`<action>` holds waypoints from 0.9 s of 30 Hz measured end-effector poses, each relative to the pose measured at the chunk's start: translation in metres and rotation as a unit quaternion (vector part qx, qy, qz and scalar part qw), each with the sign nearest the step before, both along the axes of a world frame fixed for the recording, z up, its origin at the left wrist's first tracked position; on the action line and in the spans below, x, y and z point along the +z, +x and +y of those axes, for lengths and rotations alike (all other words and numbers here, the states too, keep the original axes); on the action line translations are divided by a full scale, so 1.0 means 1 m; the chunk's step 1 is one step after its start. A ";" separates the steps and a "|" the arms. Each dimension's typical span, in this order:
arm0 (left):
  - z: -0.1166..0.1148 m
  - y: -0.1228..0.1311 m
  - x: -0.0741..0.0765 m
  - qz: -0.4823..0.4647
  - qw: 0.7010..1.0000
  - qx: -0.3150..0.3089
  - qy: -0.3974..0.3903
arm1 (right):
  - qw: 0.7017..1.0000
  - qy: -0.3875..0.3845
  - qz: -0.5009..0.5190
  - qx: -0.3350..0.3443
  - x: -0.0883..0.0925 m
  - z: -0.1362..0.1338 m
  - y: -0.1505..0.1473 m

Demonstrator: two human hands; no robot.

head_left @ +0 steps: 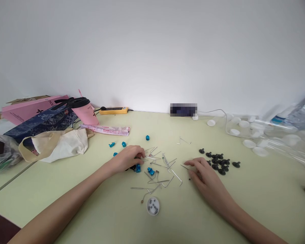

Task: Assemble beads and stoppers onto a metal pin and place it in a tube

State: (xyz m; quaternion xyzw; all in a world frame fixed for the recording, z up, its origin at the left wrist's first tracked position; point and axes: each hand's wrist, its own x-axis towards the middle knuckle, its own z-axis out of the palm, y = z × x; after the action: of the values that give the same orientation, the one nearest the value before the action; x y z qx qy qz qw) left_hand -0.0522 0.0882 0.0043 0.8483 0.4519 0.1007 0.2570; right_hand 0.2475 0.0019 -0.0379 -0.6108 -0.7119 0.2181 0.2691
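Note:
My left hand is low over the table, its fingers curled down at the left edge of a loose pile of bent metal rods. What its fingertips hold, if anything, is hidden. Close under that hand lie a blue part and something black. Another blue part sits just to the right, and more are scattered beyond the hand. My right hand pinches a thin metal rod between thumb and fingers, right of the pile. Black suction cups lie in a cluster beyond it.
A small white cap near me holds several tiny metal pieces. White discs and clear tubes lie at right. A pink cup, cloth bag and boxes stand left; a yellow power strip lies by the wall.

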 end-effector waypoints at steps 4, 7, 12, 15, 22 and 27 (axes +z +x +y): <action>0.000 0.001 0.009 0.021 0.999 -0.002 -0.046 | 1.000 -0.009 0.002 -0.008 0.001 -0.001 -0.001; 0.002 0.011 0.013 0.034 0.999 -0.001 0.013 | 1.000 -0.013 0.001 -0.009 0.001 -0.001 -0.001; 0.012 0.028 0.004 0.169 0.966 0.000 0.195 | 1.000 -0.011 -0.001 -0.009 0.003 -0.001 -0.001; 0.019 0.035 -0.003 0.233 0.944 0.007 0.232 | 0.999 -0.001 -0.041 0.013 0.007 -0.003 0.000; 0.021 0.052 0.001 0.297 0.923 -0.016 0.242 | 0.939 0.073 -0.328 0.073 0.010 -0.002 0.007; 0.023 0.056 0.001 0.303 0.919 -0.018 0.253 | 0.906 0.068 -0.415 0.054 0.016 0.000 0.007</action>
State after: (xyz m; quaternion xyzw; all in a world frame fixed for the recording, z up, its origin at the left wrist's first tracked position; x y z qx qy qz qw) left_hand 0.0036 0.1115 0.0052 0.8828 0.4525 -0.0548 -0.1135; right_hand 0.2549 0.0019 -0.0219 -0.5873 -0.8041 -0.0899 -0.0216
